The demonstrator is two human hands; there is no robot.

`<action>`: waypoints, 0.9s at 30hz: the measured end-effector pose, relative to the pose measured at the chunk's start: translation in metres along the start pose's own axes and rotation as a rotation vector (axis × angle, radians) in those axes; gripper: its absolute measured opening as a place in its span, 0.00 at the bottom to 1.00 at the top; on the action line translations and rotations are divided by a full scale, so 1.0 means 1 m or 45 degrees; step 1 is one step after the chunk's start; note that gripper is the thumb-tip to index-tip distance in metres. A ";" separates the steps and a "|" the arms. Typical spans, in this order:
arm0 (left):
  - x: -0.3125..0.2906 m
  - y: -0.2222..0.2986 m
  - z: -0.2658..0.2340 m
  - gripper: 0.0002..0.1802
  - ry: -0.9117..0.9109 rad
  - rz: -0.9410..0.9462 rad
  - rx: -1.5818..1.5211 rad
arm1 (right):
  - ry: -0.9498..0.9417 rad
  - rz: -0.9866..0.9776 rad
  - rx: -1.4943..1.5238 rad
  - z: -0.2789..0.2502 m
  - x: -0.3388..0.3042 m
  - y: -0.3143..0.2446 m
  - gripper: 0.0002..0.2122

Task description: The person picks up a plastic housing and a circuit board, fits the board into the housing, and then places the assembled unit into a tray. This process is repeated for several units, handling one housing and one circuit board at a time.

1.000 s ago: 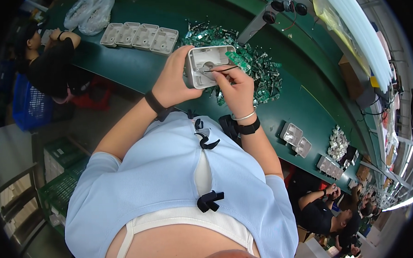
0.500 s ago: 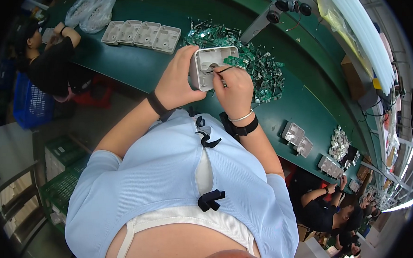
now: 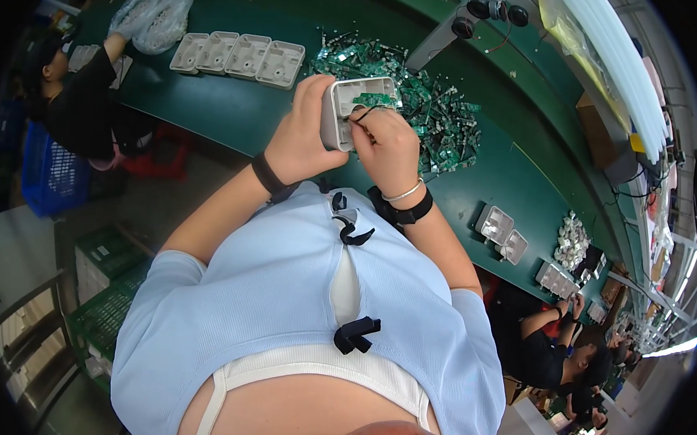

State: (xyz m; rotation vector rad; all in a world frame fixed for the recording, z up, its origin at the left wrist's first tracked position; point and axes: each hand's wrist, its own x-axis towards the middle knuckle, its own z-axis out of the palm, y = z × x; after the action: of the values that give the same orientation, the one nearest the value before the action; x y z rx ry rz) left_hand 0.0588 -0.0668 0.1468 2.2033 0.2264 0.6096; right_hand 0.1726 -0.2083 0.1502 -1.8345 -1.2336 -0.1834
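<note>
A light grey plastic housing (image 3: 341, 82), open toward me, is tilted above the table's near edge. My left hand (image 3: 298, 137) is closed around its left side, with the thumb along the bottom. My right hand (image 3: 392, 146) reaches over the housing's lower right, thumb and fingers pinched on a black wire (image 3: 363, 113). Beside those fingertips a green circuit board (image 3: 375, 99) lies across the opening. My right fingers hide part of the housing's inside, so where the wire's end sits cannot be seen.
A heap of green circuit boards (image 3: 446, 122) spreads behind my right hand. Several grey housings (image 3: 247, 59) stand in a row at back left, near a plastic bag (image 3: 161, 26). Two more housings (image 3: 497, 225) lie at right. Co-workers (image 3: 82, 97) sit along the green table (image 3: 232, 105).
My right hand has moved slightly left and farther over the housing, bringing the wire and board with it. The housing has turned a little. The co-worker at left now reaches to the bag.
</note>
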 end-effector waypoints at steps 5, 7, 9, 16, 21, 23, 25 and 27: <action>0.000 -0.001 0.003 0.54 -0.016 -0.008 -0.032 | 0.055 0.082 0.134 0.006 -0.007 0.007 0.04; 0.000 -0.001 0.003 0.54 -0.020 -0.006 -0.037 | 0.000 0.212 0.212 0.007 -0.008 0.006 0.04; 0.001 0.000 0.003 0.54 -0.029 -0.002 -0.050 | -0.027 0.276 0.248 0.005 -0.009 0.006 0.05; -0.002 -0.010 0.006 0.55 -0.048 -0.068 -0.159 | -0.165 -0.139 -0.065 -0.007 -0.005 0.009 0.07; -0.002 -0.020 -0.001 0.55 -0.056 -0.020 -0.194 | 0.046 0.013 -0.004 -0.023 -0.019 0.022 0.10; -0.002 -0.021 -0.005 0.56 -0.093 -0.012 -0.214 | 0.099 0.302 0.096 -0.029 -0.014 0.018 0.10; -0.003 -0.020 -0.008 0.57 -0.164 -0.003 -0.255 | 0.126 0.445 0.147 -0.031 -0.013 0.021 0.11; -0.003 -0.020 -0.011 0.57 -0.188 0.001 -0.256 | 0.097 0.412 0.213 -0.029 -0.012 0.032 0.13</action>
State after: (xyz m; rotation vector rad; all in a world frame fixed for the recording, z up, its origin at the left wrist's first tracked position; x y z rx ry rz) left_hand 0.0515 -0.0479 0.1363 2.0427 0.0828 0.4468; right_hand 0.2019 -0.2409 0.1422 -1.8332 -0.8576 0.0292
